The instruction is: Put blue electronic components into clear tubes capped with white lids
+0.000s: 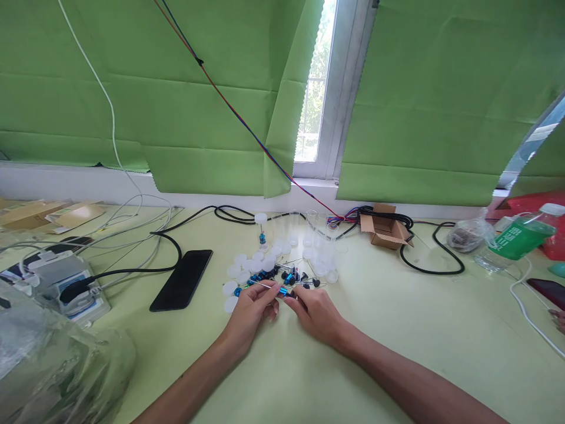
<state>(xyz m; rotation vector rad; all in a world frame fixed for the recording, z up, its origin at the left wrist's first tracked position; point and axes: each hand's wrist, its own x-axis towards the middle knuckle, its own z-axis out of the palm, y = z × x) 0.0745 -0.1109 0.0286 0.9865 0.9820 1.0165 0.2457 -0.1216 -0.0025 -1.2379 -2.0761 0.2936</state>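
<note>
My left hand [248,314] and my right hand [321,313] meet over the middle of the table. Between their closed fingers is a small metallic blue cylinder with a thin metal rod [283,291]. The left fingers pinch its rod side, while the right thumb and fingers grip the dark end. Just beyond my hands lies a pile of similar black and blue parts with thin rods [304,277]. White round caps [243,276] spread to the left of the pile. Clear tubes [311,227] stand behind it, and one capped tube [262,231] holds a blue piece.
A black phone [181,280] lies left of my hands, near a power strip [83,288] and cables. Clear plastic bagging [66,359] fills the lower left. Toward the right are an open cardboard box [385,231], a green-labelled bottle [516,238] and another person's fingers [558,319].
</note>
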